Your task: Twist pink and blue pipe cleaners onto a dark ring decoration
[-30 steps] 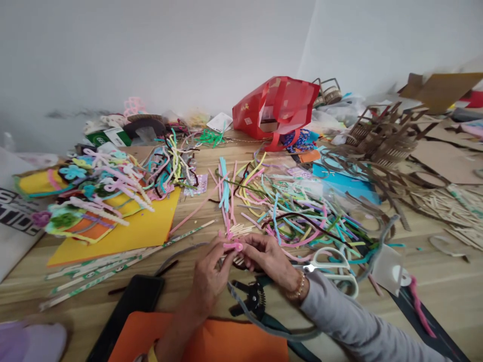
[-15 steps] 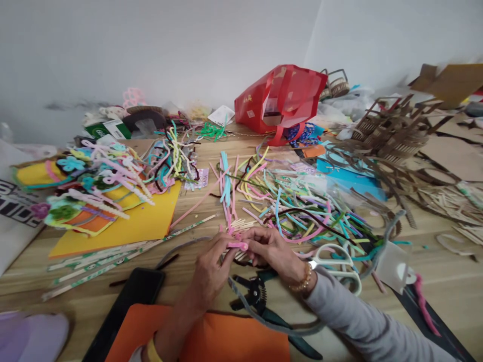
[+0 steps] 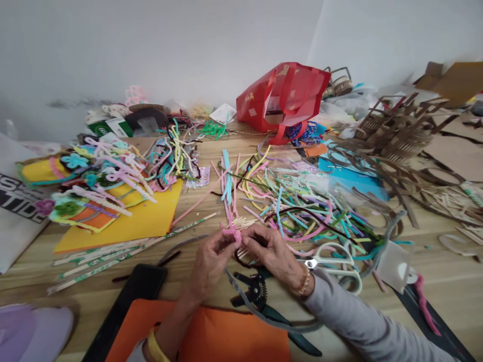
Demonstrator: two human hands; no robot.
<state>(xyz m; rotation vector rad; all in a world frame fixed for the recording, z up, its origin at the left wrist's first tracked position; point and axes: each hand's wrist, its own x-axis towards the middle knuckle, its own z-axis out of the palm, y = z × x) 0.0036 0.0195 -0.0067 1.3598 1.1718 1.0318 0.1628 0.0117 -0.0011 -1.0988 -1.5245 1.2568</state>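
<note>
Between my two hands is a pink pipe cleaner [image 3: 234,233], bent into a small loop or curl. My left hand [image 3: 211,259] pinches it from the left with thumb and forefinger. From the right, my right hand [image 3: 269,249] closes its thumb and forefinger at the pink piece's edge; fingers partly hide the contact. Just beyond the hands lie light-blue pipe cleaners [image 3: 227,178] and short wooden sticks [image 3: 245,221]. Below them rest black-handled pliers [image 3: 256,291], with a grey pipe cleaner [image 3: 260,317] curving across. White-handled scissors [image 3: 334,261] lie beside my right wrist.
A tangle of coloured pipe cleaners [image 3: 313,206] spreads on the right. Finished flower pieces [image 3: 98,181] sit on yellow card [image 3: 158,216] at left. A black phone [image 3: 128,306] and orange card [image 3: 211,334] lie in front. A red bag [image 3: 256,103] stands behind.
The pink pipe cleaner has turned in my fingers, from lying sideways to a more upright, bunched curl. My left fingers have shifted slightly up and right around it.
</note>
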